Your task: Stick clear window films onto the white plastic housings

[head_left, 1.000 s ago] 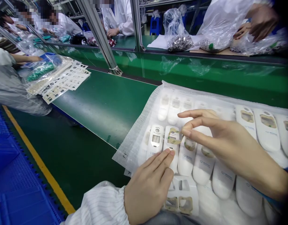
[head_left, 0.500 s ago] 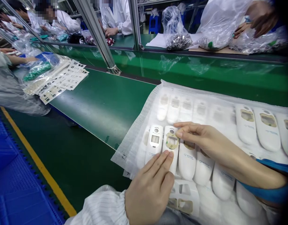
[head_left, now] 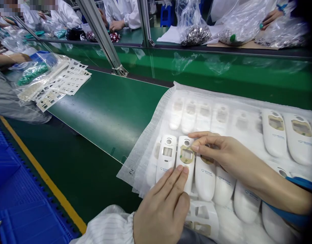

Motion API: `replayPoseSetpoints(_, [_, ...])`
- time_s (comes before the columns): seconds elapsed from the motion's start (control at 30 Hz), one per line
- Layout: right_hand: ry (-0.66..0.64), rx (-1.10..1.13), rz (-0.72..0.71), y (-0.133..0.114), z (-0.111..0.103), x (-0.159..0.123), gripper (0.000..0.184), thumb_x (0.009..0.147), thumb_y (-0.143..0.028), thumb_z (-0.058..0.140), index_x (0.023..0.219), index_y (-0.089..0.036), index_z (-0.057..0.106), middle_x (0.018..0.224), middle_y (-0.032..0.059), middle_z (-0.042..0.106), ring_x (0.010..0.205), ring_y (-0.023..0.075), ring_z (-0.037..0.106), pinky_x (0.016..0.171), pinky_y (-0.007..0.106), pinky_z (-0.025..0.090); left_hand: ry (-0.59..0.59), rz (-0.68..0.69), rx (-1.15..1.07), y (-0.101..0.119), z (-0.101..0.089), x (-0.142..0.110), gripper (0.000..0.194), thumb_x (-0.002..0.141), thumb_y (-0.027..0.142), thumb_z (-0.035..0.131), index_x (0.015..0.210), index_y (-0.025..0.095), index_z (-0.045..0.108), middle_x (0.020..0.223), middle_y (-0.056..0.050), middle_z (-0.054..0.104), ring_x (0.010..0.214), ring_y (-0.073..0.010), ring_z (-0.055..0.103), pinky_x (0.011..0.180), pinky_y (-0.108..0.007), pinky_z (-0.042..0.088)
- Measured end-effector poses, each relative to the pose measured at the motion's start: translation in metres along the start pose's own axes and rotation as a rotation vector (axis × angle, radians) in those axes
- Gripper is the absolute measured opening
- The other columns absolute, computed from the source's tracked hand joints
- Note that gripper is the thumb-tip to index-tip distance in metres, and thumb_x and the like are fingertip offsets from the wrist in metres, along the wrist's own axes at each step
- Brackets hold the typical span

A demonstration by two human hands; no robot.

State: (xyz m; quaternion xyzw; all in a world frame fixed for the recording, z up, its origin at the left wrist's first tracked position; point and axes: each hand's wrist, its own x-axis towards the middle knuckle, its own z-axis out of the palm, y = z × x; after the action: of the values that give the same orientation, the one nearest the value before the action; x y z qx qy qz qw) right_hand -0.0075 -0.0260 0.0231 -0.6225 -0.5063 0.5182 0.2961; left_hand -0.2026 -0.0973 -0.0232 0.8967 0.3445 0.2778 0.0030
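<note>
A white plastic housing [head_left: 188, 181] with a window lies on a foam sheet, between two similar housings. Around its window sits a yellowish adhesive sticker [head_left: 183, 159] with small green marks. My left hand [head_left: 162, 206] rests with fingers stretched, its fingertips on the housing just below the sticker. From the right, my right hand [head_left: 219, 149] reaches in with thumb and forefinger close together at the sticker's upper right edge. That hand partly covers the neighbouring housing [head_left: 204, 181]. Left of the worked one is a housing [head_left: 166, 162] whose window shows no yellowish sticker.
More housings [head_left: 274, 135] lie in rows on and under the translucent foam sheets [head_left: 143, 154]. A cut-out sticker sheet [head_left: 205, 217] is by my left wrist. Stacked sticker sheets [head_left: 76, 79] lie across the green bench [head_left: 107, 98]. Bags of metal parts [head_left: 195, 35] and co-workers are beyond.
The view has shifted slightly. Both my hands stay at the same housing, and the sticker lies a little straighter around its window. At the upper right, a co-worker's hand has moved out of view.
</note>
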Motion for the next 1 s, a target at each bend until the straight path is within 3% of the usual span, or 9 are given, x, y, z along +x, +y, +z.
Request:
replayPoseSetpoints(0.33, [0.008,-0.057,-0.011,-0.003,0.001,0.001,0.033,0.071,-0.054,0.069,0.069,-0.021,0.071,0.133,0.004,0.052,0.077,0.016,0.058,0.057,0.029,0.045,-0.009,-0.011,0.005,0.001,-0.001,0.002,0.017,0.089,0.006,0.049,0.081,0.01,0.064,0.129,-0.014,0.058,0.127,-0.0258,0.048,0.105,-0.038,0.047])
replayPoseSetpoints(0.63, [0.056,-0.148,-0.033,-0.002,0.004,0.001,0.035,0.07,-0.058,0.068,0.067,-0.023,0.071,0.13,0.0053,0.054,0.111,0.0308,0.053,0.084,0.043,0.046,-0.006,-0.003,0.013,0.0,0.001,0.002,0.019,0.089,0.005,0.047,0.082,0.01,0.064,0.13,-0.014,0.058,0.127,-0.0258,0.047,0.105,-0.037,0.046])
replayPoseSetpoints(0.8, [0.078,-0.202,-0.056,0.001,0.004,0.002,0.032,0.073,-0.056,0.066,0.068,-0.025,0.071,0.127,0.0047,0.056,0.114,0.0326,0.05,0.089,0.049,0.044,0.004,-0.003,0.012,-0.001,-0.001,0.003,0.019,0.089,0.005,0.047,0.081,0.01,0.064,0.129,-0.014,0.058,0.127,-0.026,0.048,0.105,-0.037,0.046])
replayPoseSetpoints(0.9, [0.13,-0.286,-0.145,0.007,0.006,0.002,0.029,0.076,-0.052,0.064,0.066,-0.026,0.07,0.119,0.0046,0.06,0.112,0.0313,0.051,0.088,0.049,0.044,0.005,-0.008,0.01,-0.001,-0.001,0.002,0.02,0.088,0.004,0.046,0.08,0.01,0.064,0.129,-0.014,0.058,0.127,-0.0255,0.048,0.105,-0.037,0.046])
replayPoseSetpoints(1.0, [0.22,-0.442,-0.343,0.014,0.007,0.0,0.023,0.083,-0.043,0.059,0.07,-0.027,0.069,0.11,0.0027,0.064,0.109,0.028,0.051,0.085,0.045,0.046,0.008,-0.008,0.013,0.0,-0.001,0.002,0.02,0.088,0.004,0.047,0.08,0.01,0.064,0.129,-0.014,0.058,0.126,-0.0256,0.049,0.105,-0.036,0.046])
